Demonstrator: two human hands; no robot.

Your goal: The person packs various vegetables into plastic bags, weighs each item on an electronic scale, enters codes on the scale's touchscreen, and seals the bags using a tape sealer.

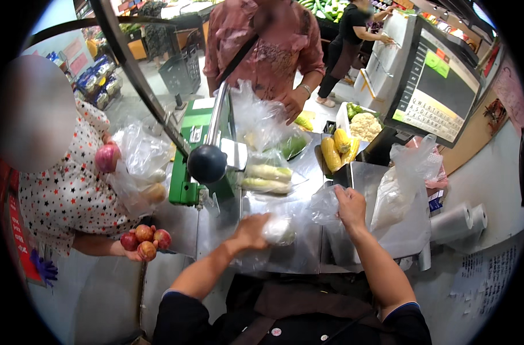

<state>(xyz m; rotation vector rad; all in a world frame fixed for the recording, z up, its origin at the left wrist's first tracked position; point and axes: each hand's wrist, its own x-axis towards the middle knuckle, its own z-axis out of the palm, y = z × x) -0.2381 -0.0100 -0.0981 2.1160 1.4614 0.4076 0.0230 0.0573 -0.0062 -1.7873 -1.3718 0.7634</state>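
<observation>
My left hand (252, 232) is at the steel counter's near part, its fingers against a clear plastic bag with something pale and rounded inside (279, 230); motion blurs both. My right hand (350, 207) pinches a thin clear plastic bag (324, 206) above the counter. Beyond my hands lie bagged long white-green vegetables (268, 179) and a bagged dark green vegetable (294, 145). To my right, a knotted plastic bag with pale contents (389, 198) rests on the steel surface (365, 172).
A green bag-sealing device (188, 172) with a black ball knob (207, 164) stands left. Wrapped corn (333, 153), cauliflower (365, 126) and a touchscreen (438, 82) are at right, above plastic rolls (453, 222). One person holds onions (145, 241); another stands opposite (262, 64).
</observation>
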